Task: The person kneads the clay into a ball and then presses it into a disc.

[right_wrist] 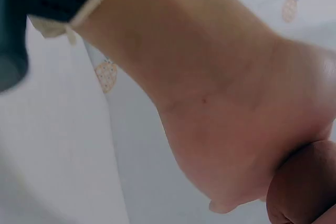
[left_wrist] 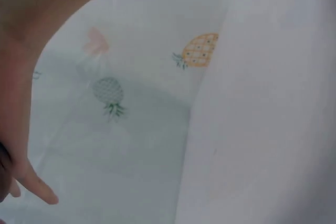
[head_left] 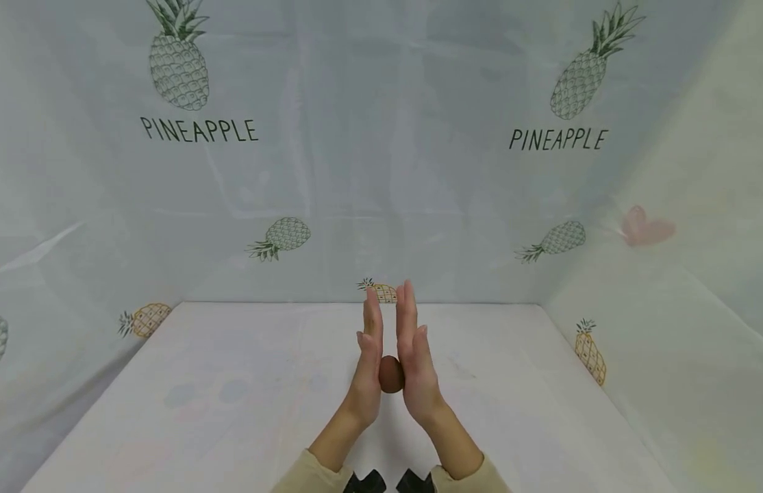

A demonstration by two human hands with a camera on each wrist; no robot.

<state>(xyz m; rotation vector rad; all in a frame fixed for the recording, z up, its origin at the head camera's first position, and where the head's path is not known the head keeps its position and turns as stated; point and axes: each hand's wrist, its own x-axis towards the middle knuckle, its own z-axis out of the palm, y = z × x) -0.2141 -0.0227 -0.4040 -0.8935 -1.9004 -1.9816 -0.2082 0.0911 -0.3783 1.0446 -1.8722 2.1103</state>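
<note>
A brown ball with a smooth surface and a small crease, perhaps clay, sits between the two palms. My left hand presses it from the left side, fingers straight and pointing away. From the other side my right hand presses it with its palm, fingers likewise straight. The fingertips of the two hands stand apart. In the right wrist view the ball lies against a palm at the lower right. Only a dark sliver of it shows at the left edge of the left wrist view.
Beneath the hands is a white tabletop. A pale sheet printed with pineapples hangs behind and along both sides. Black wrist devices sit by the beige sleeves.
</note>
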